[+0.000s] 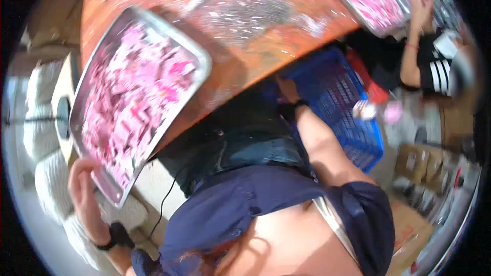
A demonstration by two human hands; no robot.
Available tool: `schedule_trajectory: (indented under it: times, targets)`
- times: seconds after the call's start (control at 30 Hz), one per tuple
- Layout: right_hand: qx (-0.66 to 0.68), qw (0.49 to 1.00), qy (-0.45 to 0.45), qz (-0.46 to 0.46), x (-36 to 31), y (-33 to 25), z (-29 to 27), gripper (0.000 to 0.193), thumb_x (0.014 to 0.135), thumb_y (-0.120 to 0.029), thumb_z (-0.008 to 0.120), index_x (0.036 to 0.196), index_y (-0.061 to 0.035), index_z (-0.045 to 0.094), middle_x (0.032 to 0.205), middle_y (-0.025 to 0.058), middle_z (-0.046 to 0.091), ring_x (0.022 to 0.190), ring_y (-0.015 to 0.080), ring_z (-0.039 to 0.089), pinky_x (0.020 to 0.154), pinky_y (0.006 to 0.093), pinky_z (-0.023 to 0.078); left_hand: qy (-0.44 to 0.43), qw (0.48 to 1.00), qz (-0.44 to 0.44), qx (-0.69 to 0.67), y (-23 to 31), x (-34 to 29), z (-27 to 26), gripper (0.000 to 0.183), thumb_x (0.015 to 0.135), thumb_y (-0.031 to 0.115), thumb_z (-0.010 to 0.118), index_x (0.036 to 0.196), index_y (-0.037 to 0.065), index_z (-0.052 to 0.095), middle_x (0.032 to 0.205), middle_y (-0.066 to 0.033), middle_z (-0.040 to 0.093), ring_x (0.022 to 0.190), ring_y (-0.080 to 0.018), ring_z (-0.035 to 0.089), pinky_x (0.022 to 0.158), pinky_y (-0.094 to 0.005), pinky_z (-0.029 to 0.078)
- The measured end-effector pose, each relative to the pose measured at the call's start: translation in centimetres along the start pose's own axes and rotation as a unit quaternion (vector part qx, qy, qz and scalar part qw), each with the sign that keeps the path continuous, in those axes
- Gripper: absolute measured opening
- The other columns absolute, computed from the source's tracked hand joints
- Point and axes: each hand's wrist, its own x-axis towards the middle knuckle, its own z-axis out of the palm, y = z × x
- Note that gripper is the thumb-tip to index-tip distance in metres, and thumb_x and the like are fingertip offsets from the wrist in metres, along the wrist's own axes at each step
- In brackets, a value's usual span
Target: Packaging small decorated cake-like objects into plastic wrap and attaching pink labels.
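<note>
A metal tray [202, 66] full of pink, crumpled pieces [135, 79] lies at the left of the orange table, its near corner out past the edge. At that near end my left hand [84, 186] is closed on the tray's rim, with some fingertips hidden. My right hand [287, 91] reaches down beside the table edge, at the far left part of a blue plastic crate [332, 89]. Its fingers are blurred and partly hidden, so what it touches cannot be made out. Dark bands circle both wrists.
Small pale scraps cover the orange table [245, 66]. At the far right stands another tray [401, 0] of pink strips, beside a co-worker's hand [422, 2]. White bundled sacks [46, 133] line the left side. Cardboard boxes [417, 163] sit on the right.
</note>
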Motion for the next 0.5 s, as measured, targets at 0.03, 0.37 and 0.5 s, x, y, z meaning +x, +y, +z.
schedule_trajectory:
  times: [0.03,0.37,0.5]
  targets:
    - [-0.017,0.996,0.041,-0.08,-1.1,3.4,0.8,0.04,0.094,-0.024,0.054,0.131,-0.0094,0.055,0.09,0.0202,0.066,0.077,0.0399,0.064,0.072,0.0506,0.053,-0.074,0.997,0.03,-0.014,-1.5,1.3,0.9,0.029,0.092,0.011,0.055,0.118,-0.001,0.06,0.112,-0.0089,0.062,0.104,-0.0185,0.057,0.094,-0.0314,0.042]
    - [0.57,0.795,0.133,0.16,-12.8,-2.4,-10.2,0.029,0.099,-0.027,0.059,0.115,-0.0032,0.063,0.092,0.0041,0.066,0.077,0.0114,0.061,0.068,0.0255,0.05,-0.161,0.906,0.25,0.302,-3.0,1.4,8.3,0.056,0.086,0.013,0.065,0.14,0.014,0.051,0.146,-0.0085,0.048,0.138,-0.0373,0.038,0.11,-0.0473,0.036]
    - [0.565,0.788,0.186,0.156,-16.7,-4.7,-13.7,0.029,0.101,-0.027,0.055,0.112,-0.0016,0.064,0.092,0.0051,0.065,0.077,0.0107,0.061,0.07,0.0245,0.05,-0.17,0.916,0.248,0.265,-3.3,1.5,8.3,0.054,0.088,0.011,0.063,0.14,0.013,0.051,0.144,-0.0063,0.051,0.139,-0.0375,0.037,0.11,-0.0454,0.037]
